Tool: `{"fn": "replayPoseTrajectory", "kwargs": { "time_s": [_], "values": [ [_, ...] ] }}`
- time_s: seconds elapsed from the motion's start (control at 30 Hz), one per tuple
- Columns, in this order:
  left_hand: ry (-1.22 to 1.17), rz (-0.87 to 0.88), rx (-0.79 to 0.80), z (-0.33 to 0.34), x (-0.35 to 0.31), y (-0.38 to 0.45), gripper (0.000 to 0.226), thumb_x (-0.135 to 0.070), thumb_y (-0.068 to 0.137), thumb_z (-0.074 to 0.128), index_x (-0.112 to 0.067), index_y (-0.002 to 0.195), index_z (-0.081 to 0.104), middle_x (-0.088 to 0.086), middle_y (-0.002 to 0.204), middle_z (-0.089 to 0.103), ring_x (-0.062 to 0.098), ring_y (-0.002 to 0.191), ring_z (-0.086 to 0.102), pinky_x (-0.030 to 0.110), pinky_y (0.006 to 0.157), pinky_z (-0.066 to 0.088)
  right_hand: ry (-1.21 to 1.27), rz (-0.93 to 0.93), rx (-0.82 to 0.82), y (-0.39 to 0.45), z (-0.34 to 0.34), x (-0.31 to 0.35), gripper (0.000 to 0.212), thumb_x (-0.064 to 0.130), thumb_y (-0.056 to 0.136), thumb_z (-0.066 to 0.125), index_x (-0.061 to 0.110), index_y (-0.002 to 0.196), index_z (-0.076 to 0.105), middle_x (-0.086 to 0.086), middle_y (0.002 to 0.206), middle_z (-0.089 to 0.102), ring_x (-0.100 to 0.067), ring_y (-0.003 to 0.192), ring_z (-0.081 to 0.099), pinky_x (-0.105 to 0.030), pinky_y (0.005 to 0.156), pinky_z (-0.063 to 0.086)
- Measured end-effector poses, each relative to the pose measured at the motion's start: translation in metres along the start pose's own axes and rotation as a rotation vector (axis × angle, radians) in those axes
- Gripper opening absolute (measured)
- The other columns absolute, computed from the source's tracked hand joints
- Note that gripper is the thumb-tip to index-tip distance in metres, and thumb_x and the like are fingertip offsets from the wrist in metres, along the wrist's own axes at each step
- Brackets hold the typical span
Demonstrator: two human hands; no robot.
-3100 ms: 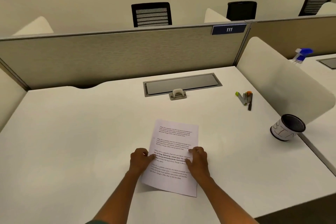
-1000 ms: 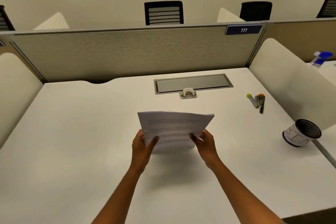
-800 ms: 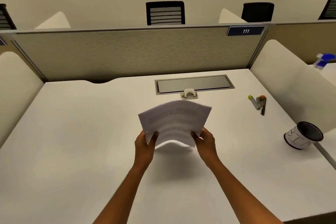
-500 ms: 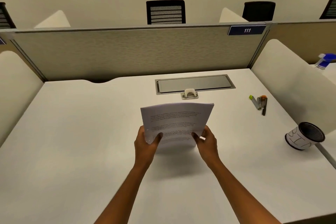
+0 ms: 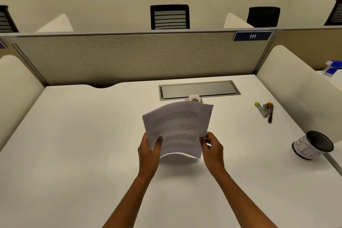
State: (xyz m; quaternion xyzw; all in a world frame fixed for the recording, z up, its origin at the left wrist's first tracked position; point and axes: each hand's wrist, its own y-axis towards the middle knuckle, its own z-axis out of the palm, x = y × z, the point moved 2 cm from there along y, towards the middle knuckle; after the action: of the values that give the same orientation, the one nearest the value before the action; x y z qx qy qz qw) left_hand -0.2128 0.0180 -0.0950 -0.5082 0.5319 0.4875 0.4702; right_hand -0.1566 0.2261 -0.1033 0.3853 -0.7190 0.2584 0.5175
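A thin stack of printed white paper sheets (image 5: 177, 127) is lifted above the white desk (image 5: 74, 144), tilted toward me with its lower edge bowed. My left hand (image 5: 149, 151) grips the stack's lower left edge, thumb on the front. My right hand (image 5: 212, 149) pinches the lower right edge. The stack's shadow falls on the desk just under it.
A grey cable hatch (image 5: 199, 89) with a small white clip (image 5: 194, 97) lies behind the paper. Pens and a highlighter (image 5: 265, 110) lie at the right, and a black mesh cup (image 5: 312, 145) lies tipped near the right edge. Grey and white partitions (image 5: 129, 57) enclose the desk.
The paper lay flat on the desk under both hands; now both hands hold it in the air. Over the last second the stack has been bobbing up and down, and its lower edge now bows.
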Motion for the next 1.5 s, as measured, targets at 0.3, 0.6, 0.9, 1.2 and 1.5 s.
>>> {"fn": "replayPoseTrajectory", "kwargs": {
  "time_s": [0.3,0.6,0.9,1.2,1.5],
  "values": [
    [0.074,-0.01,0.048,-0.004,0.02,0.0,0.035,-0.001,0.096,0.051,-0.032,0.112,0.059,-0.006,0.107,0.066,0.014,0.102,0.064,0.027,0.083,0.056,0.004,0.087,0.024,-0.005,0.005,-0.006,0.023,0.008,0.095,0.056,0.031,0.094,0.057,0.018,0.089,0.064,-0.006,0.083,0.064,-0.005,0.056,0.048],
    [0.122,0.011,0.088,-0.011,0.028,0.0,0.037,-0.002,0.094,0.056,-0.025,0.123,0.054,-0.004,0.116,0.064,0.013,0.103,0.063,0.018,0.084,0.053,-0.018,0.071,0.023,-0.009,0.009,-0.011,0.023,0.007,0.094,0.058,0.029,0.102,0.057,0.014,0.092,0.064,-0.009,0.085,0.062,-0.004,0.062,0.044],
    [0.152,0.007,0.079,-0.008,0.028,-0.005,0.028,-0.01,0.096,0.055,-0.027,0.118,0.053,-0.009,0.108,0.062,0.011,0.097,0.063,0.009,0.075,0.051,-0.115,0.042,-0.005,-0.015,0.013,-0.022,0.013,0.009,0.096,0.055,0.019,0.102,0.059,0.002,0.098,0.067,-0.016,0.088,0.065,-0.012,0.069,0.049],
    [0.214,0.067,0.066,-0.012,0.039,-0.013,0.028,-0.009,0.095,0.056,-0.028,0.116,0.059,-0.01,0.106,0.068,0.009,0.097,0.065,0.025,0.079,0.057,-0.082,0.084,-0.028,-0.026,0.006,-0.024,0.036,0.011,0.093,0.06,0.044,0.084,0.052,0.024,0.085,0.062,-0.002,0.08,0.063,-0.007,0.06,0.044],
    [0.224,-0.031,-0.02,0.002,0.038,-0.018,0.026,-0.014,0.094,0.059,-0.031,0.114,0.058,-0.015,0.104,0.066,0.01,0.094,0.065,0.008,0.066,0.052,-0.09,0.053,0.064,-0.017,0.005,-0.036,0.014,0.011,0.095,0.056,0.024,0.096,0.06,0.013,0.091,0.067,-0.005,0.085,0.064,-0.01,0.065,0.047]
  ]
}}
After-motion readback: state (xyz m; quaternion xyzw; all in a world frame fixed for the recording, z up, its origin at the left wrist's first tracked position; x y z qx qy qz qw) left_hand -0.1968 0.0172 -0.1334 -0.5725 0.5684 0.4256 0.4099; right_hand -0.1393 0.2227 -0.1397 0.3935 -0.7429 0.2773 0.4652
